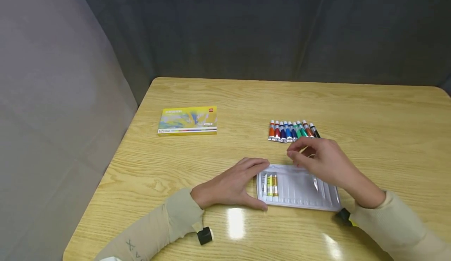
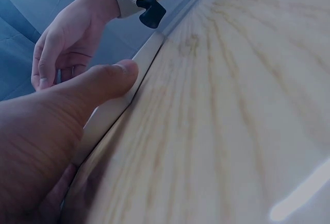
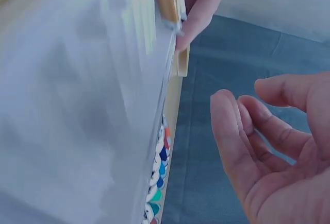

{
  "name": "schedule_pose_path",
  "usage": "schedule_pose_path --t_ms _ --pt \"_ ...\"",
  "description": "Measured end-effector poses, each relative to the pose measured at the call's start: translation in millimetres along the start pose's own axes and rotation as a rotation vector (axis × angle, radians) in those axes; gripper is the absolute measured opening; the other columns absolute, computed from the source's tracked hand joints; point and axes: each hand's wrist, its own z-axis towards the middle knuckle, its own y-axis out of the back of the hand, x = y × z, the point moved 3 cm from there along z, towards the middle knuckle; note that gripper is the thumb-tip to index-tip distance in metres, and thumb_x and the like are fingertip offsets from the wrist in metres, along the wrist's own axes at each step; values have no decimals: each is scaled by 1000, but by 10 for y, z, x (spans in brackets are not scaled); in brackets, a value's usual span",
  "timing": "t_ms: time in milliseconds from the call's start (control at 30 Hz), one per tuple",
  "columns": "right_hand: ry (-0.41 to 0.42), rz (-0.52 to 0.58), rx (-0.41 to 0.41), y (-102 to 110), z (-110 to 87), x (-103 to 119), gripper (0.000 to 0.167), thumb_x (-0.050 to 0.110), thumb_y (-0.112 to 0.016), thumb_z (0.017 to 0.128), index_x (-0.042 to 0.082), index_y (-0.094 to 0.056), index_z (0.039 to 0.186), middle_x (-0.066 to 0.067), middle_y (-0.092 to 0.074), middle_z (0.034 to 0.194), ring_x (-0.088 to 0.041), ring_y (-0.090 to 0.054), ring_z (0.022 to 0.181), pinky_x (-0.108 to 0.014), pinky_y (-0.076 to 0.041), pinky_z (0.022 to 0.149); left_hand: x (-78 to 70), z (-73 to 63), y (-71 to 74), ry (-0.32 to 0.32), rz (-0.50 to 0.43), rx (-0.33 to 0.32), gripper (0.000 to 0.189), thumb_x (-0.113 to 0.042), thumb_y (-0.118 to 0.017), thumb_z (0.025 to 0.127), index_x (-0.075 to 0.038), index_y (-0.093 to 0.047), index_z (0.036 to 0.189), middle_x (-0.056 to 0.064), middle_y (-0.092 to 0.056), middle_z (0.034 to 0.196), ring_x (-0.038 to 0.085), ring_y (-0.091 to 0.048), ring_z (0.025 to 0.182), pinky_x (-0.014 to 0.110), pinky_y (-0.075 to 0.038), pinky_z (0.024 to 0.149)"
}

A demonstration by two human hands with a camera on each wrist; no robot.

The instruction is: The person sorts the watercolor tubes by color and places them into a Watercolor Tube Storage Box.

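A shallow clear plastic tray with slots lies on the table. Three paint tubes sit side by side at its left end: a white tube, a yellow tube and an ochre tube. My left hand holds the tray's left end, thumb at the near corner and fingers at the far one. Over the tray's far edge hovers my right hand, its fingers loosely bent. In the right wrist view the right thumb and fingertips are apart with nothing between them.
Beyond the tray lies a row of several paint tubes, from orange and red through blue and green to brown and black. To the left on the wooden table lies a yellow paint box. A dark curtain stands behind.
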Motion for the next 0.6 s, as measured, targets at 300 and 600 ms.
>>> schedule_pose_path --t_ms 300,600 --pt "95 -46 -50 90 234 -66 6 20 -77 94 15 -78 97 1 -77 90 -3 -67 78 -15 -57 71 -1 0 1 0 1 -2 112 -66 -81 79 -16 -30 164 -2 -34 168 14 -35 153 33 -35 128" --pt "259 -181 -72 105 507 -89 7 12 -80 90 15 -78 96 2 -77 93 -9 -69 81 -32 -61 73 2 2 -5 -6 9 -3 112 -66 -80 79 -15 -29 164 -2 -34 168 14 -35 153 32 -35 128"
